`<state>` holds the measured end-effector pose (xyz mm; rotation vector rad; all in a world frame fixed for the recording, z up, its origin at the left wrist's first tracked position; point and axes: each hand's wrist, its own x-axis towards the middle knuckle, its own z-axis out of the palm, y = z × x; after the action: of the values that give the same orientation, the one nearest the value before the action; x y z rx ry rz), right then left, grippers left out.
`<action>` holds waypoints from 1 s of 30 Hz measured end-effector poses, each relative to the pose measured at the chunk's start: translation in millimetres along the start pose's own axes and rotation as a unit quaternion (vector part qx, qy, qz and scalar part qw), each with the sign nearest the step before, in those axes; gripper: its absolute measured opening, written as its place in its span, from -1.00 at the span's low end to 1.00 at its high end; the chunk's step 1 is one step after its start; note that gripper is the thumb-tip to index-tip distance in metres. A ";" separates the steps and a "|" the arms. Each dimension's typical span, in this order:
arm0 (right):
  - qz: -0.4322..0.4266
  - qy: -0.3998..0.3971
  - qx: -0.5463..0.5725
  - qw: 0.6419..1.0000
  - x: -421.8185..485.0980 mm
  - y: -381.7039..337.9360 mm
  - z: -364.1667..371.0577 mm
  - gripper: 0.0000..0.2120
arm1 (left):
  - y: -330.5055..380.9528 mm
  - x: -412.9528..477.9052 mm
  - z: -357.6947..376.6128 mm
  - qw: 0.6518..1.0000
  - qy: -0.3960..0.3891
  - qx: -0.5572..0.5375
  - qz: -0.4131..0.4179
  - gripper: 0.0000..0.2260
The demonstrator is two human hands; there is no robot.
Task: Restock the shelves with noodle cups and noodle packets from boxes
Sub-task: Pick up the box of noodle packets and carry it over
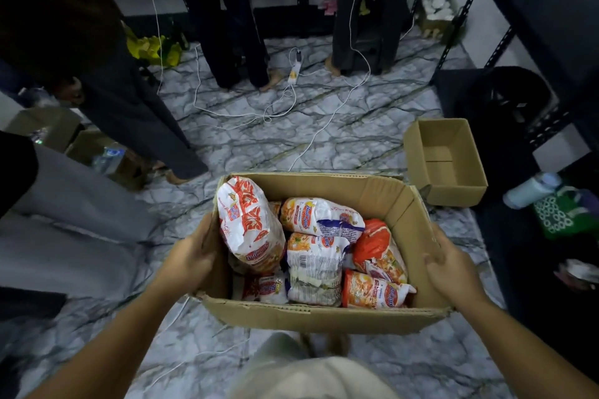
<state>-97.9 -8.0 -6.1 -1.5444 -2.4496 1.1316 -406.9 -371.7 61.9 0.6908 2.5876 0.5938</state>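
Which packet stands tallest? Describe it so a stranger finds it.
Start at the cardboard box gripped by the left hand and right hand. Against its left wall leans a packet, white with red leaf pattern. It alone stands on end.

Matt brown corrugated cardboard is seen in the open box [324,317], glossy crinkled plastic film in the noodle packets [316,269], and polished marble-patterned stone in the floor [291,139].

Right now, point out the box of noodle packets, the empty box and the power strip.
box of noodle packets [324,317]: head view, near cardboard wall.
empty box [444,168]: head view, bare inside.
power strip [294,72]: head view, white body.
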 end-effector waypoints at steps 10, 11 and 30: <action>0.049 0.091 0.035 0.994 50.4 -28.0 0.3 -0.35 | 33.3 169.0 -13.6 0.993 -0.075 0.041 0.081 -0.27; 0.065 0.101 0.039 0.992 51.5 -31.2 2.4 -0.36 | 41.4 188.2 -14.5 0.991 -0.083 0.050 0.093 -0.26; 0.362 0.293 0.154 0.872 11.9 14.9 19.0 -0.30 | 282.4 380.2 65.7 0.874 -0.264 0.148 0.380 -0.27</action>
<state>-99.8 -5.6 -32.8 -2.3112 -1.2545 0.8398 -574.9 75.6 46.4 1.7314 1.8411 0.1543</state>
